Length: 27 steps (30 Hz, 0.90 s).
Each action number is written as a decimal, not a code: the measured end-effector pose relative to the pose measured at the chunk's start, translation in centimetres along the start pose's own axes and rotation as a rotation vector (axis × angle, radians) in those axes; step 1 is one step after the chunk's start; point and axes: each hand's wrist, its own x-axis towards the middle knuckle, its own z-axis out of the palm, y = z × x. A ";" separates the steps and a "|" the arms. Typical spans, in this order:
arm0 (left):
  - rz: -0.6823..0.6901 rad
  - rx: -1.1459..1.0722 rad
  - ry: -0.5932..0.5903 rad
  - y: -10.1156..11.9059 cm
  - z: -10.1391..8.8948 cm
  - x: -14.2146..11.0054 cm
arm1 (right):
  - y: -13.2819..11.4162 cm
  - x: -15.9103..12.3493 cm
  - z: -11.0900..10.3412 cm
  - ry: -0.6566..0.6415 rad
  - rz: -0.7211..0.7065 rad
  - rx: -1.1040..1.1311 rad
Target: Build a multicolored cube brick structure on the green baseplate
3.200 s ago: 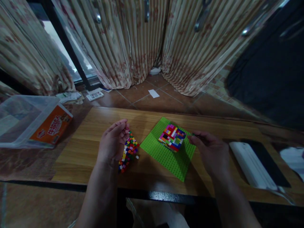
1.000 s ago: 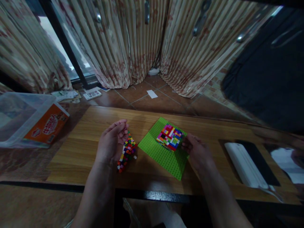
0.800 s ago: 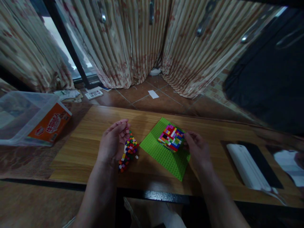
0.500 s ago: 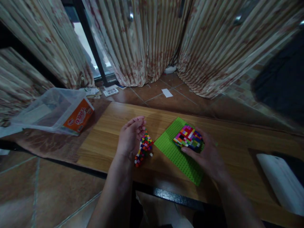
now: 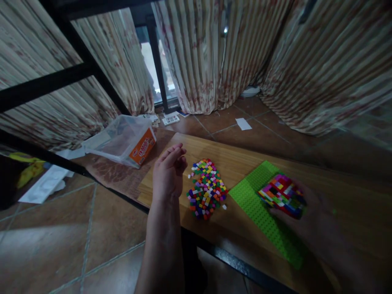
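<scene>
My left hand [image 5: 170,171] is raised over the table, just left of a loose pile of small colourful toy bricks [image 5: 211,188]. Its fingers are curled in with the thumb pressed against them; whatever may be between them is hidden. On the right, my right hand [image 5: 318,220] grips a multicoloured block of joined toy bricks [image 5: 280,192], thumb on the near side and fingers round the far right edge. That block sits over a green studded baseplate [image 5: 254,200]; whether it is attached to the plate, I cannot tell.
A clear plastic bin [image 5: 119,141] with an orange label stands at the table's left end on a brownish cloth [image 5: 113,173]. One white brick [image 5: 224,207] lies apart from the pile. Beyond the wooden table [image 5: 196,143], paper [image 5: 243,124] lies on the tiled floor before striped curtains.
My view has swung left, so the scene sits further right. My left hand has moved left off the brick pile, uncovering it. My right hand keeps its grip on the brick block.
</scene>
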 end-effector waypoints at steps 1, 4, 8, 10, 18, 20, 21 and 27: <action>0.013 -0.009 0.010 0.3 -0.2 0.0 | -0.5 0.0 -0.2 0.022 -0.005 -0.005; 0.021 -0.034 0.019 0.9 -0.7 0.2 | -3.3 -0.2 -1.0 0.153 0.003 0.030; 0.001 -0.058 0.031 1.1 -1.4 0.7 | -8.2 -1.5 -0.6 0.237 -0.107 0.148; -0.003 -0.066 0.042 1.2 -1.7 0.9 | -10.2 -2.1 0.7 0.159 -0.222 0.187; 0.017 -0.059 0.039 2.2 -2.7 1.3 | -16.3 -0.5 6.9 -0.071 -0.490 0.260; 0.022 -0.048 0.039 2.4 -3.0 1.4 | -16.8 0.1 8.1 -0.108 -0.494 0.224; 0.025 -0.046 0.044 2.6 -3.1 1.5 | -16.9 0.3 8.5 -0.122 -0.488 0.199; 0.030 -0.074 0.067 3.2 -4.0 1.8 | -16.2 0.9 9.2 -0.107 -0.438 0.117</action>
